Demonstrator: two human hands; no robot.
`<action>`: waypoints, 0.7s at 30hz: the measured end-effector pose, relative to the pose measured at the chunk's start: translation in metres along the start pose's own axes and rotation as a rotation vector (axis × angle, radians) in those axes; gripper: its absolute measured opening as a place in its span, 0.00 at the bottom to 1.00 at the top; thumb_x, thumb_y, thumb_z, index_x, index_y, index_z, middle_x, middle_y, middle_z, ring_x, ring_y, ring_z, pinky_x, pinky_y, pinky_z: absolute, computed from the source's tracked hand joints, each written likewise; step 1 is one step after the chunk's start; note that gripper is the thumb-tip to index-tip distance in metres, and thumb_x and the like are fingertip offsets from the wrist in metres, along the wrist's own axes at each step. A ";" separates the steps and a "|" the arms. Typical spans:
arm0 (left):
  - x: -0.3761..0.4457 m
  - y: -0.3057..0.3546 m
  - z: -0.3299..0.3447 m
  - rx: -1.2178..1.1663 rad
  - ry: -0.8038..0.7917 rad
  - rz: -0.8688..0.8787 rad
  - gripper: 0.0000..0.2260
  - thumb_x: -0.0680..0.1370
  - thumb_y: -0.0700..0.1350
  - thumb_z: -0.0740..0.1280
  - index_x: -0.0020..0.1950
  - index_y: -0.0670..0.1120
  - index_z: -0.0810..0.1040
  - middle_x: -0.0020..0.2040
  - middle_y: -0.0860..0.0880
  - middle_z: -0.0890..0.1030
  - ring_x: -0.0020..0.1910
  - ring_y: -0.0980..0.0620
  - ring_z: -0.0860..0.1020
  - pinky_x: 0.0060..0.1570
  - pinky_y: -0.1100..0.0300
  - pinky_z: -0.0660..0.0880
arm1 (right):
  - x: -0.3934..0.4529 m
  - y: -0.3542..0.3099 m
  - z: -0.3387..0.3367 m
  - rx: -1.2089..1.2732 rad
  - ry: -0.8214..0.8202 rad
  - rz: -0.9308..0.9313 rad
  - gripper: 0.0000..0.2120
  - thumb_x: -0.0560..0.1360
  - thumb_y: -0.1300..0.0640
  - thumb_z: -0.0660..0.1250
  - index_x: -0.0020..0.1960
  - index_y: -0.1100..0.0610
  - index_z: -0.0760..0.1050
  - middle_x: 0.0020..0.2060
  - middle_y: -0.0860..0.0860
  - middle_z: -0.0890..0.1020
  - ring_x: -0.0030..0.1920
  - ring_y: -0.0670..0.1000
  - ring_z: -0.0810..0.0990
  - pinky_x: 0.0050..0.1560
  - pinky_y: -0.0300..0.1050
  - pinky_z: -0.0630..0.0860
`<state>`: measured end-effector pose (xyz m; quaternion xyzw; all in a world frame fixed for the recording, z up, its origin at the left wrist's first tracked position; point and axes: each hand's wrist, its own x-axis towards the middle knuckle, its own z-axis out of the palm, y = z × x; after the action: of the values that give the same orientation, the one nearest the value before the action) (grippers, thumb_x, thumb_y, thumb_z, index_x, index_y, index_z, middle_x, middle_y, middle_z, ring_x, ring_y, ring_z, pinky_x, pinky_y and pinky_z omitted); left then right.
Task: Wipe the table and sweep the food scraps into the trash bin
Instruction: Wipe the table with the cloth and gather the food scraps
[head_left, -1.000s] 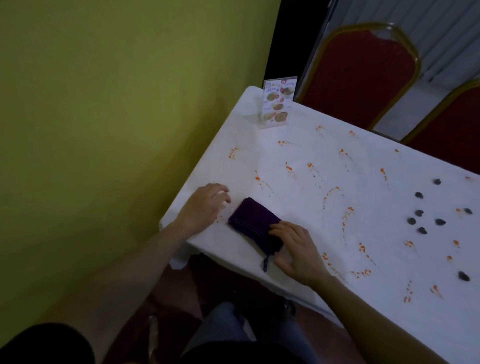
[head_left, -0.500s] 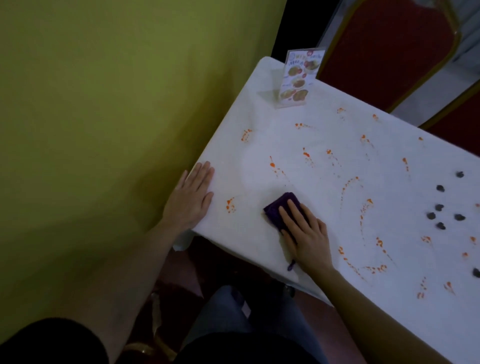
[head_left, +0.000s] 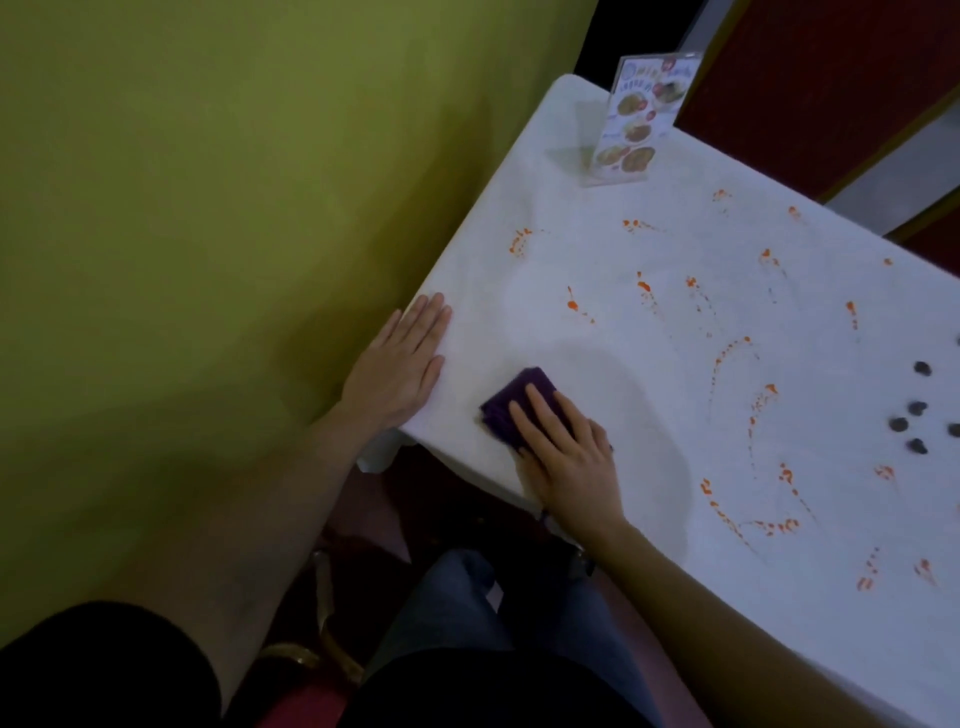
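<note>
A folded purple cloth (head_left: 511, 402) lies near the front left corner of the white table (head_left: 649, 426). My right hand (head_left: 569, 457) presses flat on the cloth, fingers stretched over it. My left hand (head_left: 400, 366) rests flat and open on the table's left edge, holding nothing. Orange sauce streaks (head_left: 647, 293) are scattered over the tabletop. Several small dark food scraps (head_left: 914, 408) sit at the right. A damp wiped patch surrounds the cloth.
A standing menu card (head_left: 639, 122) is at the table's far left corner. A yellow-green wall (head_left: 234, 208) runs close along the left. Red chairs with gold frames (head_left: 831, 78) stand behind the table. My knees are under the front edge.
My right hand has slid the cloth across the near corner, and the orange stain near my left hand is gone. My left hand flattened on the table edge.
</note>
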<state>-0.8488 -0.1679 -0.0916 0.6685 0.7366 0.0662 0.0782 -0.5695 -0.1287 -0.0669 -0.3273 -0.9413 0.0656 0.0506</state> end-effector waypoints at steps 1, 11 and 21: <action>-0.002 -0.001 0.000 -0.003 0.000 0.001 0.27 0.83 0.52 0.45 0.81 0.43 0.51 0.81 0.46 0.52 0.80 0.49 0.51 0.77 0.49 0.54 | -0.006 0.012 -0.002 -0.017 0.017 0.018 0.22 0.81 0.49 0.58 0.74 0.50 0.68 0.75 0.50 0.67 0.71 0.59 0.68 0.60 0.54 0.71; -0.011 0.001 -0.004 0.006 0.009 -0.035 0.27 0.84 0.53 0.43 0.81 0.44 0.51 0.81 0.47 0.52 0.80 0.50 0.50 0.78 0.49 0.51 | 0.074 -0.016 0.002 0.050 0.016 0.167 0.23 0.80 0.53 0.59 0.75 0.51 0.66 0.75 0.52 0.66 0.73 0.60 0.64 0.65 0.59 0.67; -0.010 0.002 -0.004 0.012 -0.004 -0.050 0.27 0.83 0.53 0.42 0.81 0.44 0.49 0.81 0.48 0.50 0.80 0.51 0.49 0.78 0.48 0.52 | -0.016 0.028 -0.009 -0.010 0.028 0.026 0.22 0.80 0.50 0.59 0.73 0.52 0.70 0.74 0.52 0.69 0.70 0.59 0.69 0.58 0.55 0.72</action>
<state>-0.8465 -0.1780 -0.0870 0.6507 0.7531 0.0587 0.0774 -0.5389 -0.1160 -0.0631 -0.3408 -0.9364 0.0570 0.0615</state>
